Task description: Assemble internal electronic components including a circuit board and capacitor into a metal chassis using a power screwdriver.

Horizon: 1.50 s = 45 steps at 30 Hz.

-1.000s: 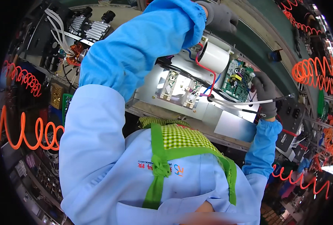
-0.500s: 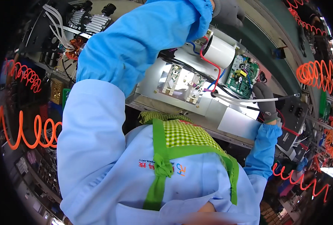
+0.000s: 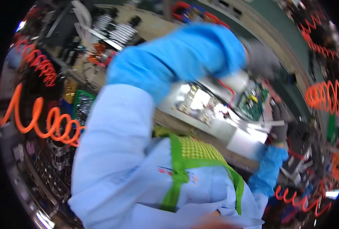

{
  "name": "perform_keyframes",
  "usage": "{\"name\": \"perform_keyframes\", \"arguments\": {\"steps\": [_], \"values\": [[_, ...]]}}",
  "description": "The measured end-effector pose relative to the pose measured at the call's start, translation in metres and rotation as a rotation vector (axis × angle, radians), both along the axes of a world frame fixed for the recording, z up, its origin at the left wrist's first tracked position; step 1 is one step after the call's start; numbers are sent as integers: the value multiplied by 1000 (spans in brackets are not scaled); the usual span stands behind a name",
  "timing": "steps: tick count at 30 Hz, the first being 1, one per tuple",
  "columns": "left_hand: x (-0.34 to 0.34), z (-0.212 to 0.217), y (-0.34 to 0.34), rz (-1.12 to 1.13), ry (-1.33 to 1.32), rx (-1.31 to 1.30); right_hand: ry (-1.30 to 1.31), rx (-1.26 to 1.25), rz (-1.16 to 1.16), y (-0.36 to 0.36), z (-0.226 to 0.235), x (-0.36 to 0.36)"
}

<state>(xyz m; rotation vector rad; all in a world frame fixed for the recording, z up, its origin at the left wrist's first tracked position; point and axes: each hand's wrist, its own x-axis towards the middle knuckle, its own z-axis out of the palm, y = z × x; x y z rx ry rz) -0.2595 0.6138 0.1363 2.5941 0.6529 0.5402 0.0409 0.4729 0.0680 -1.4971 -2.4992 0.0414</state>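
Note:
A silvery metal chassis (image 3: 215, 128) lies in front of me, carrying a white cylinder (image 3: 236, 81), a green circuit board (image 3: 252, 103) and wires. My left arm reaches across it to the far right. Beyond the cylinder, my left hand (image 3: 263, 59), in a grey glove, is smeared by motion; its fingers cannot be made out. At the chassis's right end, beside the circuit board, my grey-gloved right hand (image 3: 279, 124) has its fingers close together and bent against the end. A pale sleeved cable (image 3: 272, 123) runs out next to it.
Finned metal parts and a copper coil (image 3: 99, 53) sit at the far left. Orange coiled hoses hang at the left (image 3: 43, 118) and right (image 3: 326, 93). A red and blue thing (image 3: 194, 13) lies at the back. Dark equipment (image 3: 303, 133) stands right of the chassis.
The whole view has shifted and blurred, with the scene lower and further right in it. My left hand has moved right and towards me, past the cylinder. My right hand stays at the chassis end.

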Motion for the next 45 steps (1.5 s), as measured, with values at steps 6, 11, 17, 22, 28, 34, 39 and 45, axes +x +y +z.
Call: {"name": "perform_keyframes", "arguments": {"steps": [6,11,17,22,28,34,39,45], "values": [[109,-23,-60,-102,296,-64,66,-52,1,1,-15,42],[109,-23,-52,38,278,-103,657,-410,-345,3,8,0],[133,-54,-33,-39,303,-154,733,-195,-363,-7,31,-55],[153,-79,-19,-234,464,109,575,-40,-282,-4,32,-58],[146,-84,-34,-21,-7,-899,616,-30,-300,-5,26,-45],[146,-99,-37,-23,-9,-303,678,-21,-297,-1,17,-43],[149,-94,-42,-140,213,-48,603,-26,-347,-8,18,-49],[105,-10,-42,84,196,-279,377,174,-315,-14,-12,-16]]}}
